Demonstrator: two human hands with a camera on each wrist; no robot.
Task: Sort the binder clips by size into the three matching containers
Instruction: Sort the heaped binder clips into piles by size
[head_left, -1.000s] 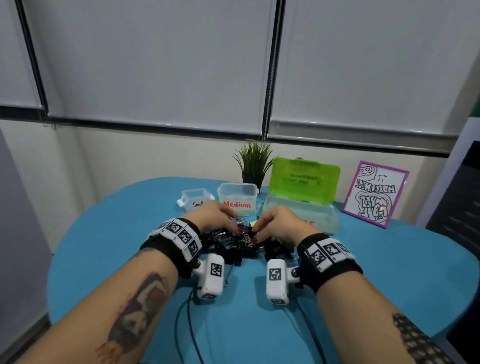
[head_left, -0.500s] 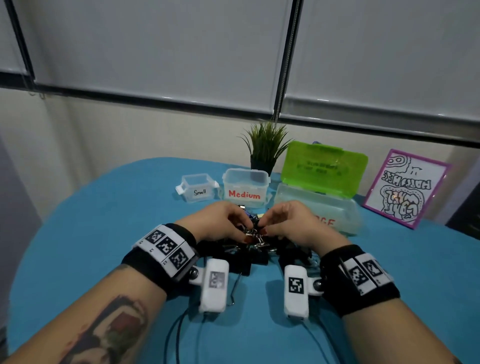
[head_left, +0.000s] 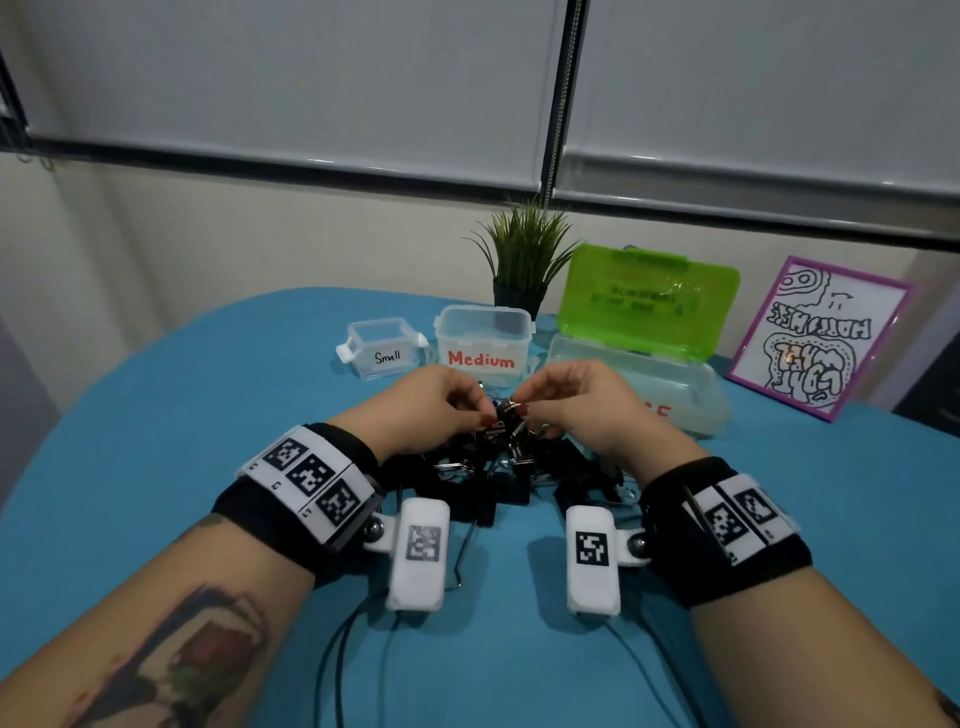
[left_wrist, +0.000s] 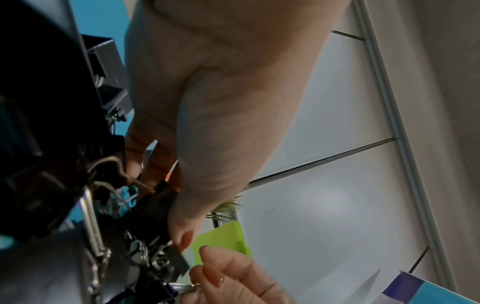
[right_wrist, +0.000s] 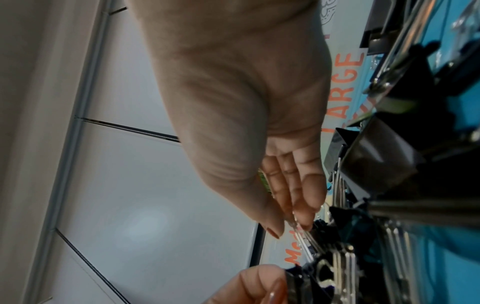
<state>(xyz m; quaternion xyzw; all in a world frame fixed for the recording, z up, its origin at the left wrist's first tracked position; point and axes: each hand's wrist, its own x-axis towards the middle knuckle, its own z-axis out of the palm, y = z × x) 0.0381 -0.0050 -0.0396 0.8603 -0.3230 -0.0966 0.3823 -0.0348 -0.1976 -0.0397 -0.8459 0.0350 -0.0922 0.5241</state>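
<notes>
A heap of black binder clips (head_left: 493, 470) of mixed sizes lies on the blue table between my wrists. Above its far side my left hand (head_left: 480, 413) and right hand (head_left: 522, 410) meet fingertip to fingertip over a small cluster of clips (head_left: 504, 415). In the left wrist view my left thumb and fingers pinch a small black clip (left_wrist: 179, 260). In the right wrist view my right fingertips (right_wrist: 302, 222) pinch the silver wire handles (right_wrist: 303, 241) of a clip. Whether both hands hold the same clip I cannot tell. Behind stand the Small box (head_left: 382, 345), the Medium box (head_left: 483, 338) and the Large box (head_left: 641, 387).
The Large box has its green lid (head_left: 649, 301) standing open. A potted plant (head_left: 524, 260) stands behind the Medium box, and a framed drawing (head_left: 821, 338) leans at the right. Cables (head_left: 337, 665) run across the blue table (head_left: 156, 415) toward me.
Both hands have risen slightly off the heap and drawn together, pinching clips between the fingertips. The head view has tipped down and come closer to the table.
</notes>
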